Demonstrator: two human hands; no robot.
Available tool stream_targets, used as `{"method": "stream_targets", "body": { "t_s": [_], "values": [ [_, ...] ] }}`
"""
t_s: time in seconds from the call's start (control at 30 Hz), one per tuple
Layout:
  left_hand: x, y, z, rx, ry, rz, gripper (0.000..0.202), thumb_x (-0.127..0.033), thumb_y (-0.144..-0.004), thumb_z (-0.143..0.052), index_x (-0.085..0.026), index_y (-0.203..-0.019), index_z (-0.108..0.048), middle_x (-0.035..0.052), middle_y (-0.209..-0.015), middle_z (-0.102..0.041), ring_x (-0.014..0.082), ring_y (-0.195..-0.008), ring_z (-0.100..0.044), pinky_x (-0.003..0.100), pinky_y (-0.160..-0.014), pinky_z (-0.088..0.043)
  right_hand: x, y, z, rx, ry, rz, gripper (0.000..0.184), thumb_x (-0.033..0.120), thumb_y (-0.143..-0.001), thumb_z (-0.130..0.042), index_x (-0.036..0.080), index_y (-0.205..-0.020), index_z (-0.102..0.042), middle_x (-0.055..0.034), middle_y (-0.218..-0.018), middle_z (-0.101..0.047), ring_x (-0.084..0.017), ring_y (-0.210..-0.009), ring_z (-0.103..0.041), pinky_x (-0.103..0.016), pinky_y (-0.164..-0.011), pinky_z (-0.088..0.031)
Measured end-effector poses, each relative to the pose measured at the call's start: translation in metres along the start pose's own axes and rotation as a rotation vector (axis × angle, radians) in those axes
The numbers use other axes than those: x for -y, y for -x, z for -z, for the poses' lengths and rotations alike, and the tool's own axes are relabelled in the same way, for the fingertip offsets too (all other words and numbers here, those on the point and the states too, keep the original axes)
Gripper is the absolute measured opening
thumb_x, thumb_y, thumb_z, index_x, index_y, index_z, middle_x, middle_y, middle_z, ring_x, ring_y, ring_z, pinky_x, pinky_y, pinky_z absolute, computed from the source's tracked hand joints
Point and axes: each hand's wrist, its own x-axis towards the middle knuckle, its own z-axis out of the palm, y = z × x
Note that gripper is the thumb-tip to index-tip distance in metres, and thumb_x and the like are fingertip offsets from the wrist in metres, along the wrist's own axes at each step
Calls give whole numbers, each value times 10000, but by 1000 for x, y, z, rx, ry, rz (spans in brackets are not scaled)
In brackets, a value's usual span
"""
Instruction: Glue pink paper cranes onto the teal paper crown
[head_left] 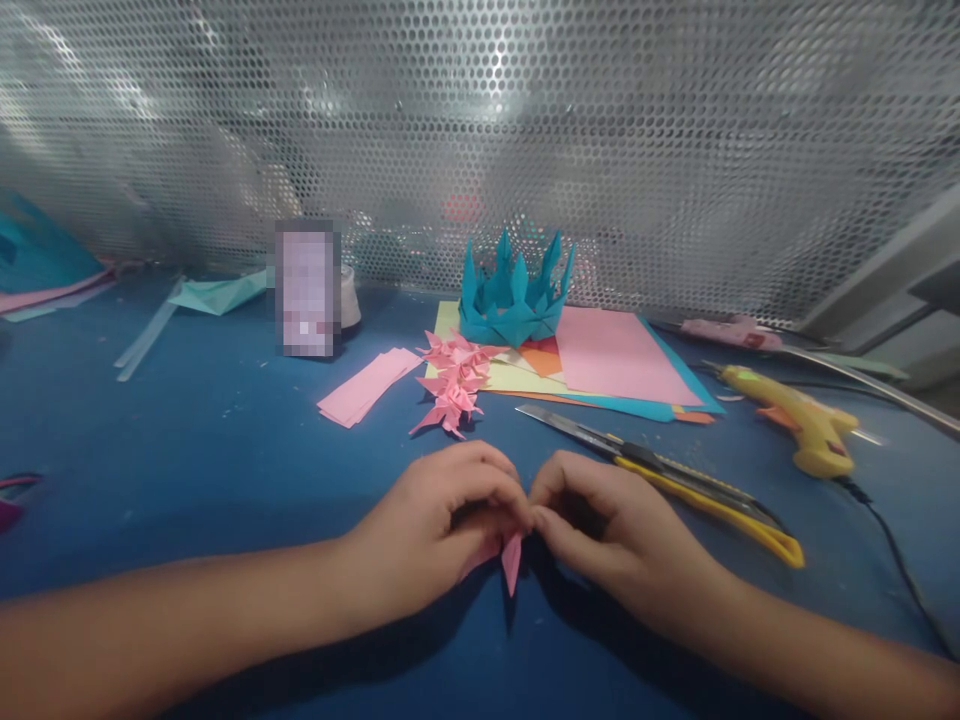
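Note:
My left hand (439, 525) and my right hand (600, 530) meet fingertip to fingertip low on the blue table (225, 440). Both pinch a small folded pink paper piece (511, 560), whose pointed tip sticks out below the fingers. Most of the piece is hidden under my left hand. Just beyond my hands lies a heap of folded pink paper units (452, 380). Behind that stands a teal paper crown (514, 290) on a stack of coloured sheets (615, 360).
A yellow-handled utility knife (675, 480) lies right of my hands. A yellow glue gun (810, 425) with a black cord sits at the right. Pink paper strips (367, 385) lie centre-left, teal scraps (217, 293) at the back left. A perforated metal wall (525, 130) closes the back.

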Motion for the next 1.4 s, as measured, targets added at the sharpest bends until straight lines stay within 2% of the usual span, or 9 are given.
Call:
{"method": "stream_targets", "body": {
  "t_s": [0.13, 0.27, 0.4, 0.57, 0.77, 0.93, 1.1, 1.3, 1.4],
  "values": [
    [1, -2, -1, -71, 185, 202, 77, -96, -774, -550, -168, -799, -555, -1, -792, -579, 111, -741, -545, 255, -700, -452, 2, -2, 4, -16, 39, 21, 117, 216, -842, -491, 185, -760, -569, 13, -653, -593, -98, -569, -520, -208, -532, -424],
    [3, -4, -1, -67, 362, 305, 52, -121, -774, -546, -166, -796, -535, -8, -751, -571, 101, -684, -538, 252, -650, -443, 2, -3, 9, -69, 143, 103, 105, 199, -837, -535, 207, -851, -638, -11, -763, -674, -126, -677, -606, -241, -635, -474],
    [5, -6, -1, -50, 484, 343, 59, -136, -769, -567, -161, -792, -520, -17, -725, -560, 92, -669, -534, 248, -640, -433, -2, -4, 11, -106, 247, 280, 160, 131, -840, -542, 228, -891, -659, -2, -790, -696, -121, -720, -627, -229, -666, -479],
    [4, -8, -1, -45, 555, 372, 93, -124, -751, -596, -155, -766, -510, -17, -739, -556, 89, -685, -539, 253, -666, -431, -5, -4, 12, -162, 366, 425, 125, 134, -842, -568, 210, -871, -662, 3, -745, -692, -114, -687, -615, -214, -643, -473],
    [4, -6, -2, -23, 636, 368, 100, -117, -757, -591, -154, -758, -497, -13, -747, -557, 89, -691, -545, 261, -676, -438, -3, -3, 14, -144, 528, 594, 210, 174, -925, -426, 191, -890, -632, -14, -745, -701, -135, -678, -601, -248, -633, -480],
    [4, -5, -4, -10, 596, 368, 110, -127, -741, -608, -159, -759, -504, -14, -748, -549, 99, -714, -549, 269, -692, -446, -3, -2, 10, -145, 594, 587, 268, 163, -931, -378, 172, -802, -613, -30, -697, -673, -146, -640, -561, -270, -603, -470],
    [4, -4, -4, -2, 551, 345, 110, -132, -739, -617, -162, -768, -515, -5, -751, -560, 102, -719, -549, 264, -687, -454, -5, 0, 7, -132, 588, 627, 249, 110, -905, -376, 167, -834, -608, -36, -710, -663, -151, -657, -543, -277, -625, -464],
    [4, -5, -4, -47, 542, 344, 95, -156, -760, -608, -160, -792, -518, -11, -757, -559, 93, -705, -550, 252, -673, -455, -3, -4, 11, -187, 468, 393, 107, 244, -876, -538, 204, -804, -606, -6, -717, -660, -130, -675, -587, -248, -630, -450],
    [3, -4, -5, -55, 503, 326, 91, -154, -764, -601, -163, -791, -514, -11, -756, -555, 95, -707, -548, 253, -673, -457, -2, -4, 12, -150, 440, 417, 127, 177, -880, -497, 194, -780, -575, -16, -710, -634, -137, -676, -562, -256, -631, -440]
  ]
}}
